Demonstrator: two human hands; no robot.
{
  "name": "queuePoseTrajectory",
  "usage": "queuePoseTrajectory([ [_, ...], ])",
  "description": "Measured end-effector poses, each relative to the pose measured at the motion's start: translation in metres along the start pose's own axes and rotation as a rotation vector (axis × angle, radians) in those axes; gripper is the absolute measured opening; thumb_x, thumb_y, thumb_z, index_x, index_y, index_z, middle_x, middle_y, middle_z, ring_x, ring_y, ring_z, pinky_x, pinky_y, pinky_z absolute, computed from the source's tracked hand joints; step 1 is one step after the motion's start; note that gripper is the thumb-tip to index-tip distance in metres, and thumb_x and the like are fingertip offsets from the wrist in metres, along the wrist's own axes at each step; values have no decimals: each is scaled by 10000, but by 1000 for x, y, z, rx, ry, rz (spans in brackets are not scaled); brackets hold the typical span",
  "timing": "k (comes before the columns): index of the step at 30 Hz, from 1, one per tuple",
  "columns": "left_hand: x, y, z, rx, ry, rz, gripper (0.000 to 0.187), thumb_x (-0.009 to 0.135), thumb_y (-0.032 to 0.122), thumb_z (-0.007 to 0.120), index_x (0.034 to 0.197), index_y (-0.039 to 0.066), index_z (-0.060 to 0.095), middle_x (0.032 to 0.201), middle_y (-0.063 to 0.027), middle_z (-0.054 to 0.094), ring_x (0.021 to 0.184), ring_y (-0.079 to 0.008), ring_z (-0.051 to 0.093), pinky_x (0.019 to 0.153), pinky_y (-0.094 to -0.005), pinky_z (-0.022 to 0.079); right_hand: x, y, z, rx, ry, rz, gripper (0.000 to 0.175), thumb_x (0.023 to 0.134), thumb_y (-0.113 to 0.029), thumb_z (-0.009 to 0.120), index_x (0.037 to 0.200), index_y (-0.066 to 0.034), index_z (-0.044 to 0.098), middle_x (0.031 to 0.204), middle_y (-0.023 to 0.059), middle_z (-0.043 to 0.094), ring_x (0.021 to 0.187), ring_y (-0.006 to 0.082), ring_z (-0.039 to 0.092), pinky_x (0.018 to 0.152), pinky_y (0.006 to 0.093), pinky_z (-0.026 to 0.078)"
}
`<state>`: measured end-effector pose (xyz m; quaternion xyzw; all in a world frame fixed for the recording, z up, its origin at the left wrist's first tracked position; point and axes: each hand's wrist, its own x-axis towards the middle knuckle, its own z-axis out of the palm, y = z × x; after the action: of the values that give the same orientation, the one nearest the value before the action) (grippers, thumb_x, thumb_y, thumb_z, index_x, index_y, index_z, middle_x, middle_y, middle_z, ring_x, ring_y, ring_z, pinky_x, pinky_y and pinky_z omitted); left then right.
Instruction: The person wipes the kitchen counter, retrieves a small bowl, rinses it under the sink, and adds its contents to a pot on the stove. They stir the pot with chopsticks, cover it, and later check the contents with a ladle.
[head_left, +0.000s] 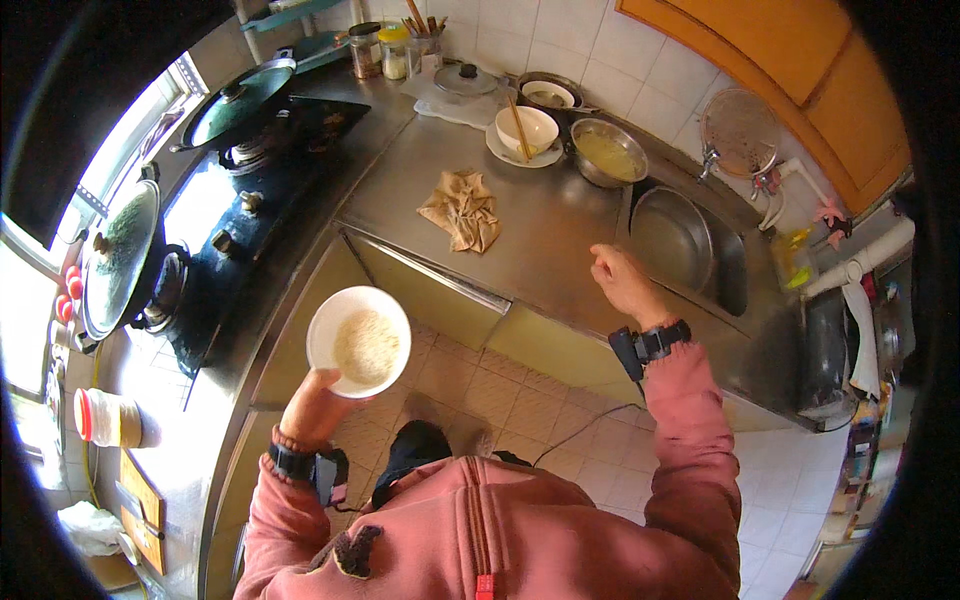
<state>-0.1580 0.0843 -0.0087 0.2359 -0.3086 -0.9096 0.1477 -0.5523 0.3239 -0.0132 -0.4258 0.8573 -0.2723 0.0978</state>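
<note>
My left hand (319, 409) holds a white bowl (321, 322) by its near rim, out in front of the counter. Pale, grainy food (369, 346) covers the bottom of this bowl. Over the counter's front part, near the sink, is my right hand (628, 283), its fingers curled and nothing visible in them. A crumpled tan cloth (463, 210) lies on the steel counter (405, 180). Behind it, a white bowl (512, 124) with chopsticks (517, 127) stands on a plate (551, 158). Beside them is a metal basin (609, 154) with yellowish contents.
To the right, the sink (739, 277) holds a large metal basin (671, 236) below a tap (707, 161). Two lidded pans (124, 255) (240, 105) stand on the gas stove (240, 217) at left. A knife (139, 510) rests on a cutting board (154, 487) at lower left.
</note>
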Motion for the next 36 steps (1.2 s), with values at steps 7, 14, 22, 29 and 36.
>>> queuePoseTrajectory([
  [7,114,9,57,151,-191,-52,629,855,290,559,1369,33,305,1315,-119,457,1172,-243,480,982,-414,388,111,3,-9,-304,184,-341,247,822,-79,532,1062,-20,546,955,161,564,929,358,528,791,404,452],
  [14,213,40,81,178,-291,-74,702,842,341,593,1373,1,285,1337,-122,433,1210,-229,434,1025,-369,330,243,18,3,-641,119,-525,352,767,-54,506,1119,-60,517,1086,119,491,1016,299,479,816,380,442],
  [22,273,61,88,234,-326,-190,737,825,345,618,1378,-2,276,1332,-119,434,1205,-222,429,1014,-359,332,307,40,32,-672,49,-666,446,733,-98,605,1163,-87,488,1168,129,468,1016,301,469,847,370,423],
  [29,294,40,115,250,-316,-224,771,800,386,638,1373,7,288,1328,-118,434,1204,-228,430,1004,-362,346,253,20,14,82,162,-669,193,789,-34,609,977,-45,567,1100,131,517,971,316,532,795,373,472],
  [36,288,-16,190,266,-381,-225,782,801,421,623,1374,6,289,1350,-123,417,1223,-235,422,1012,-372,347,118,42,-96,227,202,-355,154,858,-88,575,999,-27,558,1013,120,564,950,273,551,837,337,442],
])
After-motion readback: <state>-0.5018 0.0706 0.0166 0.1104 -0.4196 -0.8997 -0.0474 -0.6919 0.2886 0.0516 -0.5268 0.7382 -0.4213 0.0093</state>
